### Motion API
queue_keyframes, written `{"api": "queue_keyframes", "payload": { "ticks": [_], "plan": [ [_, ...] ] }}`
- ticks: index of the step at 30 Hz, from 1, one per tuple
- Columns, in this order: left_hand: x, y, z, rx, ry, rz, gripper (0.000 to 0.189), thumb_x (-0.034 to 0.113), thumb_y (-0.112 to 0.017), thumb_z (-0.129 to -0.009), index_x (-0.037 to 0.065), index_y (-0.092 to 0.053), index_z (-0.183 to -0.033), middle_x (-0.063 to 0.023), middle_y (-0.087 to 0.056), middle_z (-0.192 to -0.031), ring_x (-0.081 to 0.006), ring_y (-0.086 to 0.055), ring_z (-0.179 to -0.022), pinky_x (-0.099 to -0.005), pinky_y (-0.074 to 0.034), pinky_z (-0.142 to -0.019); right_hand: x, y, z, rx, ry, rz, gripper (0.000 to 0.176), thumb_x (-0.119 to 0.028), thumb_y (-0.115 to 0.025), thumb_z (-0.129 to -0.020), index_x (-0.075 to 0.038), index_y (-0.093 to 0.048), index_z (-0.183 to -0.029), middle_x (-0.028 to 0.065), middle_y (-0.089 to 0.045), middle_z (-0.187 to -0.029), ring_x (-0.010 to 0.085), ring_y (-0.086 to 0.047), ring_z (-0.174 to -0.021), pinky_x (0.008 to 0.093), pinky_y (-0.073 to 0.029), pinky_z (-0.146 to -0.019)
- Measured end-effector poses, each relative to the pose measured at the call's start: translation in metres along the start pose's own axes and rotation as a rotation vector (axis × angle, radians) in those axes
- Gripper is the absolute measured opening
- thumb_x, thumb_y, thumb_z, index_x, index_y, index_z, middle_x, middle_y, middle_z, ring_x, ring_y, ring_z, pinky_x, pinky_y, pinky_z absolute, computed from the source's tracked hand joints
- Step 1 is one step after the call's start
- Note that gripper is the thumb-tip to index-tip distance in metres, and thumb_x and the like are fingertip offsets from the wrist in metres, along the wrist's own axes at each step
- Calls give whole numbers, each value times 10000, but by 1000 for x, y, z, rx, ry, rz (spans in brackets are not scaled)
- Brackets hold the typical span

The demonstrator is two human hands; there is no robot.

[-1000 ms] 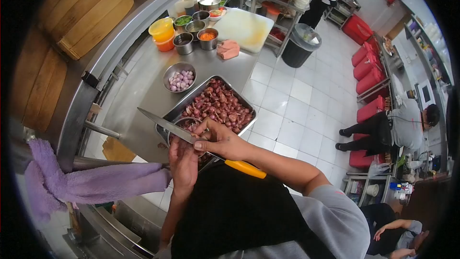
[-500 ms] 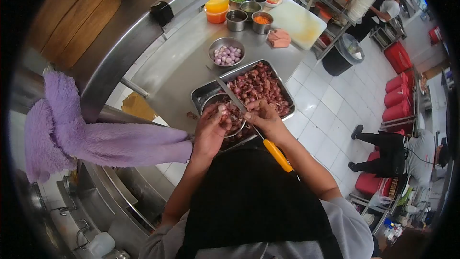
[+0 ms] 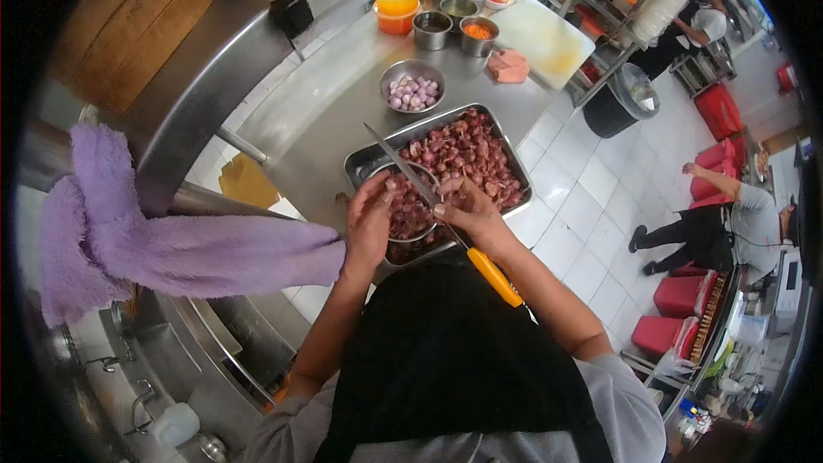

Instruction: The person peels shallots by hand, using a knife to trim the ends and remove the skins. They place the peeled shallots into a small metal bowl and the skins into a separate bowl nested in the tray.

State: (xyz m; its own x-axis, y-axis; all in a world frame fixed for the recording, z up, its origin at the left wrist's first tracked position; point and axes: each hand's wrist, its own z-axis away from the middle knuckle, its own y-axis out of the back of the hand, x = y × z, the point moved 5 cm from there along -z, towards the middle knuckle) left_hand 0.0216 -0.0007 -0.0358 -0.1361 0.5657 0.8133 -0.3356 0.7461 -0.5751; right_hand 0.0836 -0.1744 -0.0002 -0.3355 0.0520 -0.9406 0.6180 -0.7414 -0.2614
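My right hand is wrapped round a knife with a yellow handle, its blade pointing up and left over the tray. My left hand is curled at the left rim of a round bowl holding reddish skins; whatever its fingers pinch is too small to name. That bowl sits in a metal tray filled with unpeeled red shallots. Behind the tray, peeled pale shallots lie in a metal bowl.
Small metal containers, an orange tub, a pink cloth and a cutting board stand at the back. A purple towel hangs left. A bin and two people are at right.
The knife and my right hand have shifted slightly, and the pale piece seen before at my left fingertips no longer shows clearly. The person at right has raised an arm.
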Motion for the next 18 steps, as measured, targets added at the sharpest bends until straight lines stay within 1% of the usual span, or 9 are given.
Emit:
{"api": "queue_keyframes", "payload": {
  "ticks": [1, 2, 4, 7, 8, 12, 15, 17, 18],
  "plan": [
    [0, -1, 3, -36, 41, 157, 359, 59, -517, -972, 2, -461, -1322, -114, -600, -1202, -225, -580, -1132, -387, -449, -1000, -7, -6, 2, -10, 32, -71, 444, -102, -699, -884, -57, -476, -1264, 57, -605, -1005, 100, -584, -848, 252, -483, -791],
    [0, 1, 6, -29, 41, 154, 359, 59, -517, -972, 2, -461, -1322, -114, -600, -1202, -225, -580, -1132, -387, -449, -1000, -9, -9, 5, -14, 28, -74, 444, -102, -699, -884, -57, -476, -1264, 57, -605, -1005, 100, -584, -848, 252, -483, -791],
    [2, -1, 8, -95, 84, 313, 339, 62, -497, -984, -4, -461, -1315, -123, -597, -1201, -227, -581, -1130, -371, -453, -1000, -12, -15, 5, -90, -14, -117, 560, -97, -699, -882, -65, -425, -1370, 49, -613, -1010, 102, -577, -824, 261, -481, -781],
    [7, -10, 13, -88, 74, 255, 327, 56, -495, -984, -9, -466, -1303, -120, -590, -1207, -226, -583, -1120, -372, -466, -995, -9, -24, 7, -172, -20, -65, 615, -92, -697, -881, -75, -389, -1413, 32, -618, -1001, 102, -575, -823, 261, -478, -769],
    [7, -12, 14, -90, 75, 254, 327, 56, -495, -984, -9, -466, -1303, -120, -590, -1207, -226, -583, -1120, -372, -466, -995, -11, -28, 8, -202, 2, -54, 675, -174, -706, -870, -88, -364, -1445, 24, -610, -914, 102, -567, -800, 236, -445, -725],
    [11, -20, 19, -109, 80, 206, 312, 56, -499, -984, -13, -482, -1288, -108, -591, -1200, -216, -586, -1108, -381, -480, -977, -21, -38, 10, -222, 13, -163, 695, -193, -703, -871, -100, -345, -1460, 13, -594, -865, 92, -550, -765, 234, -435, -695],
    [12, -20, 22, -125, 99, 195, 307, 73, -504, -985, -1, -496, -1283, -97, -591, -1192, -205, -586, -1096, -373, -483, -945, -23, -33, 14, -267, -47, -138, 648, -221, -675, -896, -104, -372, -1456, 3, -568, -823, 86, -530, -716, 233, -425, -638],
    [11, -18, 24, -135, 114, 201, 308, 86, -511, -984, 7, -502, -1282, -90, -590, -1187, -198, -584, -1090, -368, -480, -932, -17, -26, 14, -296, -128, -112, 580, -243, -639, -922, -108, -416, -1440, -3, -541, -779, 82, -518, -671, 223, -400, -565],
    [14, -21, 25, -173, 112, 212, 321, 109, -517, -984, 14, -499, -1290, -83, -588, -1187, -193, -580, -1083, -363, -473, -927, -17, -26, 14, -297, -132, -109, 580, -243, -639, -922, -108, -416, -1440, -3, -541, -779, 82, -518, -671, 223, -400, -565]
  ]
}}
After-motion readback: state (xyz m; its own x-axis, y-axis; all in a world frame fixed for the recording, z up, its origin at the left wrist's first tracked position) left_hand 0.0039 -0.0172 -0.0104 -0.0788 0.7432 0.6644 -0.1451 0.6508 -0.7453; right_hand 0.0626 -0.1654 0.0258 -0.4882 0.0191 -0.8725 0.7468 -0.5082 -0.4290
